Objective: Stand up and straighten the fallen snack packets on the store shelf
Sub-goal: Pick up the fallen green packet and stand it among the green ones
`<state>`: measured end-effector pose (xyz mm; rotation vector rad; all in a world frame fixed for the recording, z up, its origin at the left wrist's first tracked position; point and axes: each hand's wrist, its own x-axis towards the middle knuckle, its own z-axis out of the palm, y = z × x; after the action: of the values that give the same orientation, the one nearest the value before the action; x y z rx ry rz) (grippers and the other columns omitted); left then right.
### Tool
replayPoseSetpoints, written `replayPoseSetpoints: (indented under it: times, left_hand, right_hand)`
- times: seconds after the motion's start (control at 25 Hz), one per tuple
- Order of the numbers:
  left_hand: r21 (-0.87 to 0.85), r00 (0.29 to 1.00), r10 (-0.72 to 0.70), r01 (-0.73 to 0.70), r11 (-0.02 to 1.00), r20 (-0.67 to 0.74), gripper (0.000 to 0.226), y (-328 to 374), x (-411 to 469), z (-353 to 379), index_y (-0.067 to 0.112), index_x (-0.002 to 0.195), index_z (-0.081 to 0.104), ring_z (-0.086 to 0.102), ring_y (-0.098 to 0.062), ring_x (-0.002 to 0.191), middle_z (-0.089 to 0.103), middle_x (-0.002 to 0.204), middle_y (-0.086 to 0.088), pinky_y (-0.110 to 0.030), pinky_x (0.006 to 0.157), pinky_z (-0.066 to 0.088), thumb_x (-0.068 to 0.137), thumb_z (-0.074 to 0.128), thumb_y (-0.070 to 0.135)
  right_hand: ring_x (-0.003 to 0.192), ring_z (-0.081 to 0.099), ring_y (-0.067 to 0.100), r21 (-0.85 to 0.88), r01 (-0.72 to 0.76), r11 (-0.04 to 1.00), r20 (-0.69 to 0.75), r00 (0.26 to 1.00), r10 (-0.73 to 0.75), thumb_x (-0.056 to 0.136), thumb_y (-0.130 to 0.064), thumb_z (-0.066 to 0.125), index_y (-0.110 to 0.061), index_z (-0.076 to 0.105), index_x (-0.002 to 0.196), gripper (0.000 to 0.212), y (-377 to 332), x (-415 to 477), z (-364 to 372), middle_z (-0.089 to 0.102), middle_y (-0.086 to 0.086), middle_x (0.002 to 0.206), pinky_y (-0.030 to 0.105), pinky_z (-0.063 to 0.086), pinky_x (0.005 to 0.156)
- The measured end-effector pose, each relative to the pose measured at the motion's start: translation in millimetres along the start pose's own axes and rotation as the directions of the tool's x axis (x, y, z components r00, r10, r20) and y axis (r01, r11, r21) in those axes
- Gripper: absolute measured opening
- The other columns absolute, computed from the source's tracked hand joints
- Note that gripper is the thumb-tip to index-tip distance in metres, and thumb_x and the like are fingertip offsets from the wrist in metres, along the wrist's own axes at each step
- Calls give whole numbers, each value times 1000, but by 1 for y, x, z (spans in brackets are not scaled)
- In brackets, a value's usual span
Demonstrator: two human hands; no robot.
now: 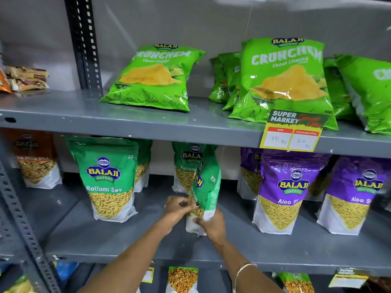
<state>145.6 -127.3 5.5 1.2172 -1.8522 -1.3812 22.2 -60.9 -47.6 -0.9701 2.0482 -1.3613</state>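
Note:
Both my hands hold one green Ratlami Sev packet (208, 185) on the middle shelf (127, 235). The packet is upright but turned edge-on and twisted. My left hand (179, 209) grips its lower left side, and my right hand (210, 226) holds its white bottom corner. Another green Ratlami Sev packet (108, 180) stands upright to the left, and one more (186, 163) stands behind the held packet. On the top shelf, a light green Crunchem chips packet (152, 78) leans back, lying almost flat.
Purple Aloo Sev packets (283, 193) stand at the right of the middle shelf, an orange packet (35, 159) at the far left. More Crunchem bags (285, 79) crowd the top shelf right, behind a yellow price tag (293, 132). A slotted steel upright (84, 43) divides the shelves.

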Motion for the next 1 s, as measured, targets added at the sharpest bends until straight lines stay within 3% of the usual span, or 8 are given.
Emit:
replayPoseSetpoints:
  times: [0.12, 0.2, 0.32, 0.4, 0.56, 0.76, 0.88, 1.0]
  left_hand:
    - [26, 1000, -28, 28, 999, -8, 76, 2, 9, -15, 19, 133, 45, 38, -28, 133, 34, 143, -14, -37, 109, 34, 66, 78, 31]
    - [39, 996, -34, 31, 999, 85, 97, 1, 19, -19, 16, 146, 19, 25, -27, 142, 21, 154, -10, -40, 115, 26, 69, 78, 18]
    - [-94, 954, -11, 41, 995, 301, 122, 6, 21, -20, 16, 147, 14, 37, -24, 135, 35, 150, -9, -39, 114, 31, 50, 87, 27]
    - [-123, 957, -5, 43, 991, 290, 136, 3, 25, -20, 13, 143, 22, 46, -23, 122, 47, 135, -9, -36, 107, 38, 29, 91, 40]
    - [-52, 992, -19, 25, 998, 122, 71, 0, 24, -20, 1, 128, 42, 53, -23, 103, 55, 111, -12, -29, 81, 50, 66, 76, -2]
    - [-90, 995, -11, 20, 996, 98, 63, -6, 20, -10, 16, 106, 47, 57, -30, 116, 63, 121, -15, -35, 91, 50, 53, 81, 7]
    - [-74, 1000, 23, -24, 997, -9, 52, -4, 15, 0, 16, 104, 45, 58, -27, 113, 62, 113, -11, -26, 80, 45, 67, 76, -3]
    - [48, 996, 17, -12, 999, -92, 50, -3, 13, 6, 11, 111, 48, 57, -26, 114, 61, 125, -14, -31, 89, 45, 69, 75, 5]
  right_hand:
    - [80, 68, 14, 68, 2, 998, 218, 976, -17, 51, -12, 79, -20, 65, 83, 36, -4, 4, -23, 70, 5, 87, 25, 52, 72]
    - [96, 67, 21, 113, -3, 994, 419, 907, -45, 60, 7, 76, -17, 65, 96, 45, -9, 10, -39, 69, 10, 102, 26, 55, 83]
    - [104, 67, 15, 130, -2, 991, 569, 819, -73, 67, 16, 70, -7, 54, 123, 62, -8, 21, -56, 71, 0, 109, 22, 55, 84]
    - [100, 67, 10, 142, -28, 989, 504, 862, -48, 63, 8, 77, -4, 47, 128, 73, -2, 29, -60, 69, 2, 112, 22, 55, 83]
    - [112, 60, 27, 111, -4, 994, 293, 956, -29, 17, -53, 88, -5, 47, 120, 121, 17, 44, -64, 64, 14, 122, 49, 49, 98]
    - [104, 66, 21, 192, -27, 981, 373, 927, -48, 40, -22, 92, -5, 52, 119, 91, 3, 37, -61, 68, 9, 115, 29, 57, 86]
    - [108, 64, 26, 186, -16, 982, 290, 956, -40, 29, -33, 91, -9, 56, 115, 95, 1, 37, -55, 68, 11, 117, 44, 52, 97]
    - [109, 63, 25, 98, -16, 995, 292, 956, -14, 32, -36, 85, -10, 58, 115, 91, -3, 40, -57, 68, 10, 119, 47, 48, 100]
